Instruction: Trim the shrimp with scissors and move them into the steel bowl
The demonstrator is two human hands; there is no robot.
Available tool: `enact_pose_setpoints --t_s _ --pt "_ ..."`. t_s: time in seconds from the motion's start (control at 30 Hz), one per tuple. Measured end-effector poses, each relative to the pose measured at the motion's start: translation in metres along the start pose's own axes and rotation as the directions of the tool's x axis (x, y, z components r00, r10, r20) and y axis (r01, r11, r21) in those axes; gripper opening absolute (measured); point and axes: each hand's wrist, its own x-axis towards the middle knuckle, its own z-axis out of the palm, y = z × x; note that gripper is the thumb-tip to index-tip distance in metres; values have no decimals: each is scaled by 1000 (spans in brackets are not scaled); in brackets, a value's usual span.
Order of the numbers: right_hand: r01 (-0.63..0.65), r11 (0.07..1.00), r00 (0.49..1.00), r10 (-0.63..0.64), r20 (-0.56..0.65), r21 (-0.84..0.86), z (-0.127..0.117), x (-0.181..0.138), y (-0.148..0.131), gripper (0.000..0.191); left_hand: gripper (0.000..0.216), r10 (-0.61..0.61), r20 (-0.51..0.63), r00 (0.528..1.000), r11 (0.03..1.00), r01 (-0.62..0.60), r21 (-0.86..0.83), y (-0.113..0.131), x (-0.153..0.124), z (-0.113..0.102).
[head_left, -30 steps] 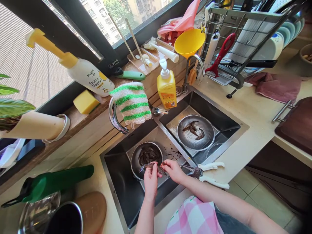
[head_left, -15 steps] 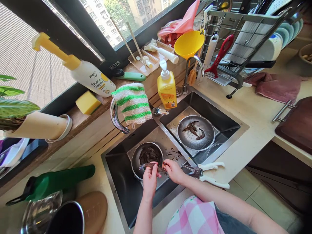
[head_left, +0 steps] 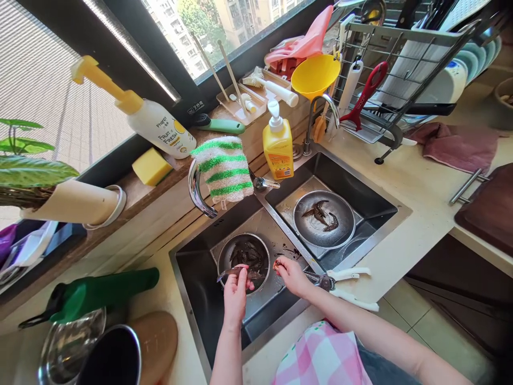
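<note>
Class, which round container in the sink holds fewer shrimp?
The mesh strainer in the right basin: only a few shrimp lie in it, while the bowl near the left hand holds a dark heap of them.

The shrimp (head_left: 230,273) is whole along its visible length, slender, wet-looking and dark brown, with a bluish-purple tip. Pinched at its middle by the left hand (head_left: 235,293), it lies nearly level, the tip towards 9 o'clock and the brown end towards 3, above the lower part of the bowl (head_left: 267,255). Fingers hide its middle. At its 3 o'clock, apart from it, a tiny orange-red bit (head_left: 276,265) sits in the right hand's (head_left: 292,275) fingertips, mostly hidden.
</note>
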Motion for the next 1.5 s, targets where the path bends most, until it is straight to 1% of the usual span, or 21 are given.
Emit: enact_pose_setpoints --t_s 0.13,0.27,0.37,0.43,0.47,0.5,0.6,0.67,0.73,0.83,0.93,1.0,1.07,1.13,1.17,1.27,1.3,1.33,1.4,1.43,1.5 --pt "0 994 999 -6 -53 -108 -3 3 1 18 34 28 -14 1000 1000 -28 8 1 0 -7" --pt "14 951 995 -45 -93 -310 -8 6 -6 18 29 76 -9 997 997 -76 -11 2 -2 -14" --pt "109 878 986 -154 -60 -466 -13 8 -16 18 27 108 1 994 994 -108 -23 1 -4 -17" --pt "167 807 979 -202 1 -567 -13 12 -21 21 25 126 3 992 991 -126 -38 0 -6 -18" --pt "158 764 984 -172 39 -626 -12 14 -21 22 25 133 7 991 990 -132 -50 1 -7 -18" --pt "126 718 992 -110 67 -685 -10 17 -21 23 25 136 11 991 989 -135 -67 1 -7 -18" --pt "1 598 993 94 72 -801 -2 26 -17 24 24 129 27 991 984 -124 -131 4 -9 -17" --pt "-15 582 991 116 65 -813 2 29 -16 25 24 112 30 993 981 -105 -165 4 -10 -16" --pt "18 582 991 96 90 -813 2 30 -18 26 24 97 25 995 981 -92 -169 2 -8 -15" --pt "92 637 988 35 148 -766 -4 27 -21 21 24 87 7 996 989 -85 -119 -4 -5 -15" --pt "73 691 990 38 137 -719 -12 20 -21 17 26 65 0 998 996 -65 -55 -7 -1 -13" --pt "36 664 988 91 128 -747 -15 15 -20 15 30 41 -7 999 998 -42 -39 -6 2 -9" --pt "36 628 981 125 146 -777 -17 11 -19 15 31 19 -4 1000 999 -19 -39 0 5 2" --pt "52 620 978 126 164 -783 -17 7 -19 16 31 2 65 998 1000 0 -30 8 8 23" --pt "63 620 978 117 171 -782 -17 5 -19 17 30 -3 133 991 1000 4 -12 14 10 36" --pt "82 605 978 102 180 -792 -19 4 -19 20 25 1 368 930 998 -26 63 31 20 81" --pt "89 599 977 102 186 -796 -21 5 -19 20 24 -29 439 898 995 -17 99 37 25 94" --pt "99 595 975 103 197 -798 -23 6 -19 21 24 -58 475 878 992 -3 126 41 32 103" --pt "118 589 968 113 225 -800 -26 9 -18 20 27 -50 419 907 996 13 91 47 49 107" --pt "129 586 963 119 242 -800 -27 12 -18 19 29 -38 372 928 997 12 73 47 57 101" --pt "144 582 957 122 262 -800 -27 16 -19 19 31 -15 260 966 999 2 49 40 69 74"
